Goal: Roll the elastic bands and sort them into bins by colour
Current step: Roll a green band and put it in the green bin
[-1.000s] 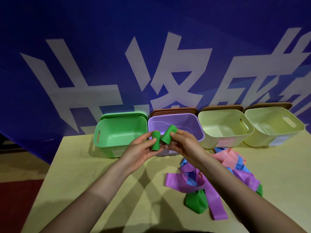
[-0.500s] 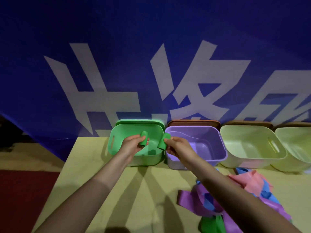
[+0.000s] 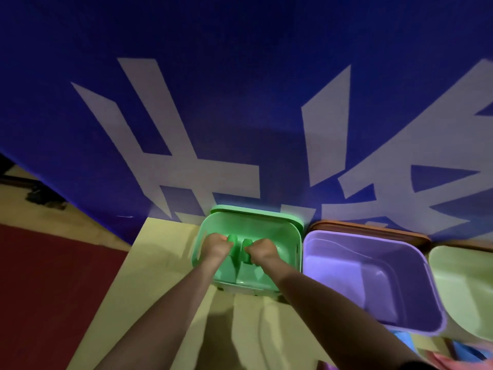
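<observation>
Head view, largest thing first: a blue banner [image 3: 240, 102] with pale lettering stands beyond both hands, and the yellow table [image 3: 165, 263] runs beneath the forearms. To the right of the right hand sits the purple bin [image 3: 346, 276], and further right a pale green bin [image 3: 466, 289] is cut by the frame edge. Directly under both hands is the green bin [image 3: 250, 222], its lid seemingly propped behind it. The left hand [image 3: 217, 248] is curled round a green roll [image 3: 232, 240], and the right hand [image 3: 260, 251] is clamped on a second green roll [image 3: 246, 249]; the two rolls sit just beside each other between the knuckles, inside the bin's rim. Motion blur hides whether they touch the bin floor.

Releasing well, I judge, means lowering the hands close to the floor before the fingers loosen, so the elastic has no drop in which to spring open. Setting each roll with its loose end underneath should help it stay wound.
</observation>
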Demonstrator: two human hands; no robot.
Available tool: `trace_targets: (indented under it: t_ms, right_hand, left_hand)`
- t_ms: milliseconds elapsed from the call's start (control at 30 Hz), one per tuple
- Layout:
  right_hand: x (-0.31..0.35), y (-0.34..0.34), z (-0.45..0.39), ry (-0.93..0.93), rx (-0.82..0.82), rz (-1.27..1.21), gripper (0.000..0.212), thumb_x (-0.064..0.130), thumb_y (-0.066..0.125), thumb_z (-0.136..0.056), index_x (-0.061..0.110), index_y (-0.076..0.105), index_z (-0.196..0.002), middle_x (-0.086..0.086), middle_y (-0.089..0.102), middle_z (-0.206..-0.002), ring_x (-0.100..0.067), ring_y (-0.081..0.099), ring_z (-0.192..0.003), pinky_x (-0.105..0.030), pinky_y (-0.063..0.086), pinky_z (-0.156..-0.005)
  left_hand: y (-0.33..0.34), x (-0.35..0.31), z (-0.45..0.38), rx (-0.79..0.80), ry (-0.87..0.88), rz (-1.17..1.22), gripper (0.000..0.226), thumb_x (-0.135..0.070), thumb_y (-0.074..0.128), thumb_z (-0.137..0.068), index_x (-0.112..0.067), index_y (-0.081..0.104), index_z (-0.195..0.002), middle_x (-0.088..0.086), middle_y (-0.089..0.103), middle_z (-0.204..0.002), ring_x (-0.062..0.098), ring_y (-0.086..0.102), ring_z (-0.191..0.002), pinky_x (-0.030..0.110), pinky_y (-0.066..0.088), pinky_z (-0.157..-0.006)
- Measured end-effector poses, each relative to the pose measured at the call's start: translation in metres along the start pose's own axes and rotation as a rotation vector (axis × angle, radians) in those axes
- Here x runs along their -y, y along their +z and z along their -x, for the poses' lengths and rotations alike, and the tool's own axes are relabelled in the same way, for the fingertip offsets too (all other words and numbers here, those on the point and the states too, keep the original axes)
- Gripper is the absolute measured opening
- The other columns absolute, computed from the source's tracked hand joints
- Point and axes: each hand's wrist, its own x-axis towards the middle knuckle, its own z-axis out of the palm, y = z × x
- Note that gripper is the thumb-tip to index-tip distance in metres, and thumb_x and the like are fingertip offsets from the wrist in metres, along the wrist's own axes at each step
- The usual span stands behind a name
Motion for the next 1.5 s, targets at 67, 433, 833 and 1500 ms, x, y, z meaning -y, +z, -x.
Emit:
trace_targets:
  t_ms: [67,433,833,1500]
  right_hand:
    - [0.006,0.007,-0.008,-0.017,0.015,0.009,0.031,0.025,0.061,-0.087,0.015,0.051,-0.06,-0.009,0.061,-0.077,-0.022,0.055,-0.075,-0.026,0.04,-0.065]
    - [0.01,0.028,-0.032,-0.051,-0.06,-0.057,0.012,0.018,0.065,-0.086,0.007,0.07,-0.09,-0.018,0.07,-0.102,-0.028,0.063,-0.091,-0.029,0.044,-0.074]
    - [0.008,0.035,-0.041,0.055,-0.126,-0.277,0.021,0.019,0.074,-0.082,0.007,0.072,-0.1,-0.007,0.07,-0.1,-0.02,0.06,-0.091,-0.016,0.033,-0.068]
    - [-0.002,0.038,-0.057,-0.06,-0.104,-0.15,0.012,0.015,0.073,-0.082,0.005,0.073,-0.088,-0.012,0.069,-0.084,-0.021,0.058,-0.077,-0.021,0.04,-0.071]
  left_hand:
    - [0.0,-0.006,0.002,-0.034,0.015,-0.03,0.029,-0.017,0.063,-0.084,-0.016,0.052,-0.057,0.009,0.059,-0.072,0.025,0.056,-0.071,0.03,0.04,-0.062]
    - [0.018,0.006,-0.025,-0.084,0.117,-0.223,0.011,-0.006,0.057,-0.084,-0.009,0.068,-0.086,0.015,0.071,-0.091,0.033,0.065,-0.092,0.034,0.049,-0.075]
    - [0.027,0.003,-0.027,-0.146,0.118,-0.218,0.021,-0.007,0.052,-0.088,-0.016,0.056,-0.069,0.005,0.06,-0.079,0.021,0.049,-0.074,0.027,0.035,-0.066]
    - [0.025,0.003,-0.036,-0.144,0.183,-0.548,0.017,-0.002,0.042,-0.094,-0.006,0.056,-0.102,0.015,0.065,-0.108,0.034,0.061,-0.103,0.038,0.047,-0.085]
